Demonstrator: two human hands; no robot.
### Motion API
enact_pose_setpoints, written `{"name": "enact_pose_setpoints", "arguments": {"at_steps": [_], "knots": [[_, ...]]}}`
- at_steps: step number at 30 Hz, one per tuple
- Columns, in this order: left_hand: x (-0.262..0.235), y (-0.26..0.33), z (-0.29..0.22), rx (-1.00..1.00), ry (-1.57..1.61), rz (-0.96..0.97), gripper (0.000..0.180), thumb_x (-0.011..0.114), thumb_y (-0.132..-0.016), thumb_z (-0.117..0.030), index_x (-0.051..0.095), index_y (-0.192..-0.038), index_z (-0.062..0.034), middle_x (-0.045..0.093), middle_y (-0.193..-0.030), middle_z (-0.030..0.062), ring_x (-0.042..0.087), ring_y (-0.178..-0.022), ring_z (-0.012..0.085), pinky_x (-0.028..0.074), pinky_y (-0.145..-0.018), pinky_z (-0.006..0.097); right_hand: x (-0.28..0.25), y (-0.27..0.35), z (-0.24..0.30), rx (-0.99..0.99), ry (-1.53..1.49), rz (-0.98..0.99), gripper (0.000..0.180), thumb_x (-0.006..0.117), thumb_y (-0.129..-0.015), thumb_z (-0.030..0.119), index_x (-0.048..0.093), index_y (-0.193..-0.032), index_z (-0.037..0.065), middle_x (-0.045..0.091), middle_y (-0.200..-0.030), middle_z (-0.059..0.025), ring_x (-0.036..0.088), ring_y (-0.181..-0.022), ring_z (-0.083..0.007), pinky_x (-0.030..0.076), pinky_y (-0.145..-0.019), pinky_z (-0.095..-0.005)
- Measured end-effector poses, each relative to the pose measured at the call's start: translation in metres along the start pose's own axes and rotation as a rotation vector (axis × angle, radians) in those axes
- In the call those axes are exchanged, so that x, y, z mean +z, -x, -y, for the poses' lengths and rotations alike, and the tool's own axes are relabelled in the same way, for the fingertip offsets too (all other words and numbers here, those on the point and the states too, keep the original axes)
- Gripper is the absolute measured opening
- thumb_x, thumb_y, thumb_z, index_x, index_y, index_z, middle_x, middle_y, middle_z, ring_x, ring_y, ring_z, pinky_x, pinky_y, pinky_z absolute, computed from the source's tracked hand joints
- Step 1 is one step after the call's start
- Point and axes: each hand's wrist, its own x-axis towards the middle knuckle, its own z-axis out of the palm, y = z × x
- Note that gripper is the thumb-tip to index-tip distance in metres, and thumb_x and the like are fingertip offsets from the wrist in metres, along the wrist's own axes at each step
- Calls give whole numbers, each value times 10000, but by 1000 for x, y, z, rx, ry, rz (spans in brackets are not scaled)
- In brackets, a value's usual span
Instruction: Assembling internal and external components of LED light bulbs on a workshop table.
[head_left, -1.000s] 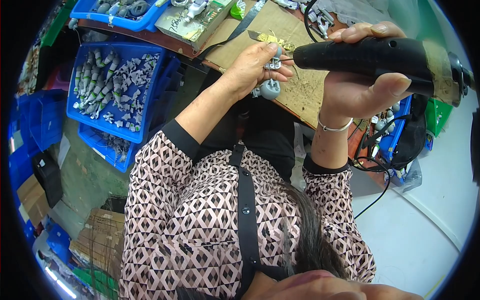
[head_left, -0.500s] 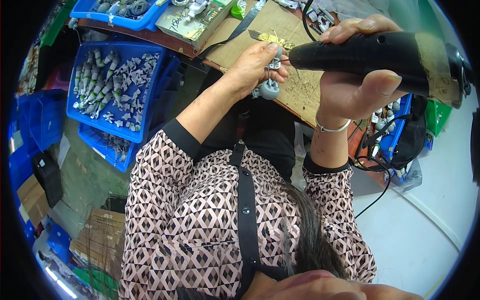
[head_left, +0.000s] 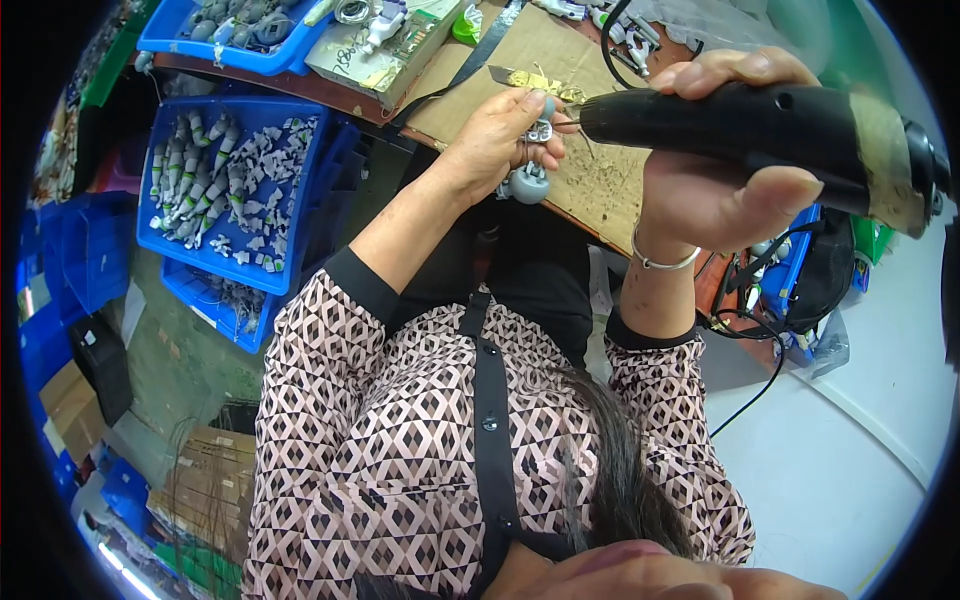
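Note:
My left hand (head_left: 497,137) grips a small grey-and-white part (head_left: 531,178) with a round grey end, held over a brown cardboard sheet (head_left: 600,185) on the bench. My right hand (head_left: 712,190) is wrapped around a thick black power screwdriver (head_left: 760,128) with tan tape round its rear. The tool lies almost level, its thin bit pointing left and touching the part near my left fingers. A silver bangle (head_left: 660,262) circles my right wrist.
A blue bin (head_left: 300,215) of grey and white parts sits at the left, with further blue bins below and above it. Black cables (head_left: 745,320) and a blue holder hang at the right. Cardboard boxes (head_left: 205,490) stand on the floor lower left.
The screwdriver has shifted slightly left and its bit has closed in on the part in my left hand. My left hand has stayed almost in place.

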Motion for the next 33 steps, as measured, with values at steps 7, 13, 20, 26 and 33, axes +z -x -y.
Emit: {"name": "enact_pose_setpoints", "arguments": {"at_steps": [7,13,20,26,33], "knots": [[-5,0,1,14,60,33,369,449,-1019,-308,499,-1143,36,583,-1017,147,635,-768,160,567,-659,279,0,5,-10,-2,-119,-82,706,496,-880,641,460,-1058,-42,528,-865,-146,593,-772,-228,523,-677,-368],[-5,1,0,8,79,31,360,457,-1017,-297,502,-1136,40,584,-1022,154,641,-772,168,569,-655,277,3,3,-7,47,60,-145,708,493,-877,649,462,-1047,-38,524,-874,-136,596,-752,-225,524,-663,-371],[-3,1,-3,8,62,8,359,455,-1017,-305,506,-1130,31,585,-996,148,641,-772,170,569,-648,285,14,3,-2,64,154,-198,699,485,-883,645,464,-1048,-34,532,-870,-135,595,-727,-223,522,-659,-360],[-4,1,-2,-13,38,55,357,436,-1024,-315,494,-1146,15,583,-990,130,625,-773,156,549,-666,276,14,5,-9,39,157,-217,707,473,-879,662,462,-1030,-28,536,-785,-132,582,-702,-212,516,-633,-346],[1,4,0,19,-70,26,347,409,-1033,-335,490,-1139,-15,576,-970,95,612,-783,134,529,-674,257,-3,10,-8,42,-9,-121,741,503,-851,688,468,-1041,-27,549,-791,-142,590,-719,-233,524,-646,-353]]}}
